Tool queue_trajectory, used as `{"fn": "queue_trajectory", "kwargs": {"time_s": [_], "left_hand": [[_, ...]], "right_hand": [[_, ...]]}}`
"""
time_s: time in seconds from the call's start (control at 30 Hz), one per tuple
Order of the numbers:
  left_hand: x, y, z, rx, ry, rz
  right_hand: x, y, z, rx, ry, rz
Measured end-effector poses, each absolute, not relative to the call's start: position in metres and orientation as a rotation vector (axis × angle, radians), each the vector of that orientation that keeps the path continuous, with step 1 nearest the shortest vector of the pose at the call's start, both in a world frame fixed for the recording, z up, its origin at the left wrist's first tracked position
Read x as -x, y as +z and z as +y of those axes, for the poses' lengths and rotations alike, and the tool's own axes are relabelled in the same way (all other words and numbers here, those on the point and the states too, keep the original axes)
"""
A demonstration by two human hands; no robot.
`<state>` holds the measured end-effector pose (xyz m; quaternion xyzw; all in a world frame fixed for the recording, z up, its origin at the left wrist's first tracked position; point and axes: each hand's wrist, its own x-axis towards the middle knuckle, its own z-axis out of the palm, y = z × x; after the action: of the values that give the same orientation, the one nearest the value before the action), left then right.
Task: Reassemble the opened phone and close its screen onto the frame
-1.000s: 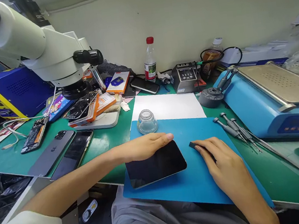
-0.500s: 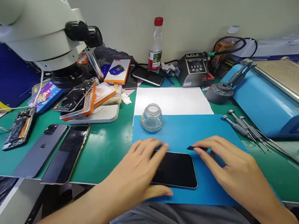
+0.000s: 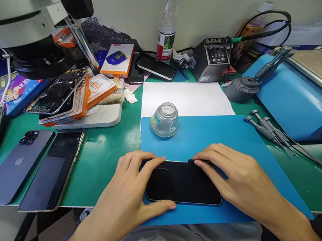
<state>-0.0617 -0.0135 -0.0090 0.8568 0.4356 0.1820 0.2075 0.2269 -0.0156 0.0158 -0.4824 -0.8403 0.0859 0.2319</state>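
Observation:
A black-screened smartphone lies face up, sideways, on the blue mat. My left hand spans its left part, with fingertips at the far edge and the thumb along the near edge. In my right hand, thumb and fingers pinch a small thin black piece. That piece touches the phone's far long edge, right of the middle; its exact kind I cannot make out. Beyond the phone stands an open glass jar with a little label on its side.
A grey phone back and another dark phone lie at left, below a microscope. Grey pen-like tools and a blue machine stand at right. A bottle and soldering station are behind.
My left hand has moved left and settled on the phone's edges. My right hand has brought the black piece leftward to the phone's far edge. The camera view has shifted.

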Motion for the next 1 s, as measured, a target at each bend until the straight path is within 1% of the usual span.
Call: {"fn": "queue_trajectory", "kwargs": {"time_s": [0.17,0.23,0.37,0.47,0.57,0.83,1.0], "left_hand": [[0.06,-0.01,-0.013,-2.373,0.539,1.23],[0.059,-0.01,-0.013,-2.374,0.542,1.228],[0.06,-0.01,-0.014,-2.368,0.533,1.233],[0.061,-0.009,-0.015,-2.35,0.518,1.238],[0.061,-0.009,-0.015,-2.329,0.513,1.238],[0.06,-0.007,-0.01,-2.315,0.516,1.198],[0.061,-0.008,-0.011,-2.357,0.551,1.199]], "right_hand": [[-0.226,0.018,-0.014,1.388,0.357,-2.242],[-0.226,0.022,-0.008,1.457,0.49,-2.191],[-0.229,0.031,0.01,1.6,0.858,-2.1],[-0.232,0.034,0.017,1.649,1.009,-2.054],[-0.233,0.031,0.014,1.64,1.004,-1.996],[-0.22,0.024,0.0,1.473,0.69,-2.063],[-0.214,0.028,0.005,1.459,0.674,-2.059]]}}
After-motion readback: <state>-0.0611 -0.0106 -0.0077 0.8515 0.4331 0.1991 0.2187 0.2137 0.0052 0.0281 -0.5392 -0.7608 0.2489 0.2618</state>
